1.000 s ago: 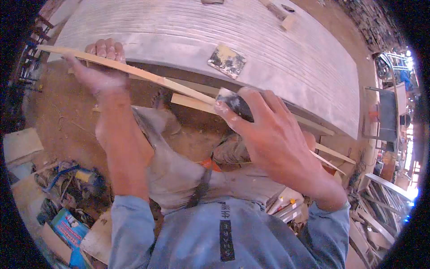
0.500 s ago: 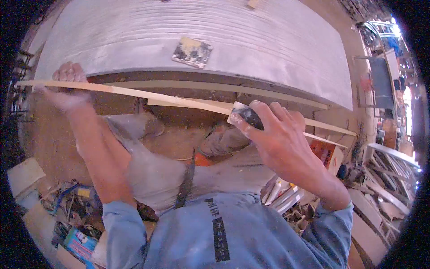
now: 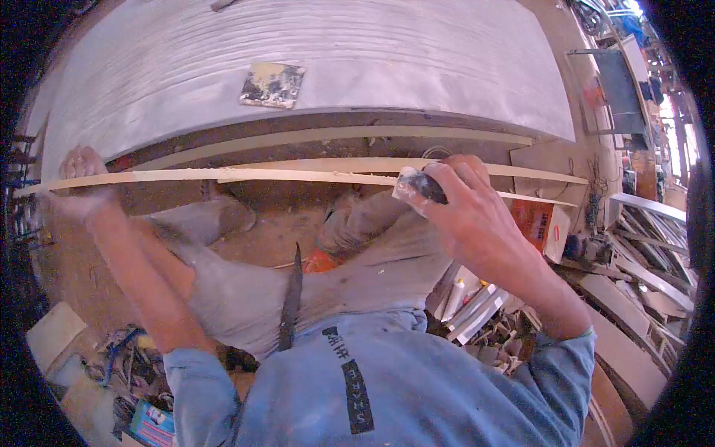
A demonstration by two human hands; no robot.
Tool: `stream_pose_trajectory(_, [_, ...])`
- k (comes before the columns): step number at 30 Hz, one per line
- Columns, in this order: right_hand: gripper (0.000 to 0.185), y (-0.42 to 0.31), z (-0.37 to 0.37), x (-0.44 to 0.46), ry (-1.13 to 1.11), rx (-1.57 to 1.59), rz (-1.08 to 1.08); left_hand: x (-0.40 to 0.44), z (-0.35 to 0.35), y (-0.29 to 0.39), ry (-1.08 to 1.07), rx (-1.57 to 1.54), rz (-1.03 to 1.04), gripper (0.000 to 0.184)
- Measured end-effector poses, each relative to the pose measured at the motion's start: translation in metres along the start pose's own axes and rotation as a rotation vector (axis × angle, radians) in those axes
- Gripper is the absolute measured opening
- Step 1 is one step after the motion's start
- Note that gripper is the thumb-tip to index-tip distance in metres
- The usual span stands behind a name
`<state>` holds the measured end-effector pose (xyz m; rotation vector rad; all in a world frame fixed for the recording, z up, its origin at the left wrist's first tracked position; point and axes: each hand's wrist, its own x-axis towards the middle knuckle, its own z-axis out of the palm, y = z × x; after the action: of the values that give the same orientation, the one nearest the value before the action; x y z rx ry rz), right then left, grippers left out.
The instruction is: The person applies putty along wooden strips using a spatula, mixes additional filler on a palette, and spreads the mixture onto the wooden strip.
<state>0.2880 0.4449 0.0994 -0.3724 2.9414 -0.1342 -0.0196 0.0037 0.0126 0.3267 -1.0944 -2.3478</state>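
Observation:
A long, thin wooden strip (image 3: 298, 175) runs across my lap, its left part bowed slightly upward. Near its left end, my left hand (image 3: 86, 182) is closed around the strip, thumb below and fingers above. My right hand (image 3: 473, 197) grips a small dark block (image 3: 428, 186) with a pale, dusty face, which lies against the strip right of my knees. Its exact kind I cannot make out. Small fuzzy bits show on the strip's edge close to the block. Behind it lies a second pale wooden strip (image 3: 447, 167).
A dusty whitish board (image 3: 447, 67) with ridged lines spans the area ahead, bearing a stained square pad (image 3: 272, 85). An orange box (image 3: 532, 222) stands at right, near stacked lumber (image 3: 648, 261). Cables and tools (image 3: 134, 369) clutter the lower left.
My view has shifted somewhat. The strip's left end sits lower in view, and the strip looks more level. Both hands keep their holds; the block remains against the strip.

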Motion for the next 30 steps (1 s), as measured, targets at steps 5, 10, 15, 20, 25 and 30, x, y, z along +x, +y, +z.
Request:
stream_pose_trajectory(5, [0.048, 0.014, 0.008, -0.021, -0.045, 0.012, 0.076, 0.114, -0.08, -0.005, -0.847, -0.413, -0.363, 0.086])
stream_pose_trajectory(10, [0.052, 0.036, 0.012, -0.046, -0.109, 0.014, 0.144, 0.122, -0.088, 0.012, -0.315, -0.056, -0.172, 0.083])
stream_pose_trajectory(15, [0.046, 0.058, 0.028, -0.069, -0.06, 0.038, 0.194, 0.051, -0.031, -0.002, -0.124, 0.004, -0.004, 0.106])
stream_pose_trajectory(20, [0.048, 0.077, 0.03, -0.09, -0.12, 0.075, 0.294, 0.164, -0.093, -0.001, -0.351, -0.034, -0.014, 0.105])
stream_pose_trajectory(25, [0.046, 0.072, 0.024, -0.082, -0.058, 0.181, 0.336, 0.065, -0.041, 0.009, -0.449, -0.064, -0.121, 0.077])
stream_pose_trajectory(30, [0.043, -0.011, 0.003, 0.016, 0.239, 0.249, 0.045, -0.02, 0.013, -0.001, -0.396, -0.327, -0.224, 0.067])
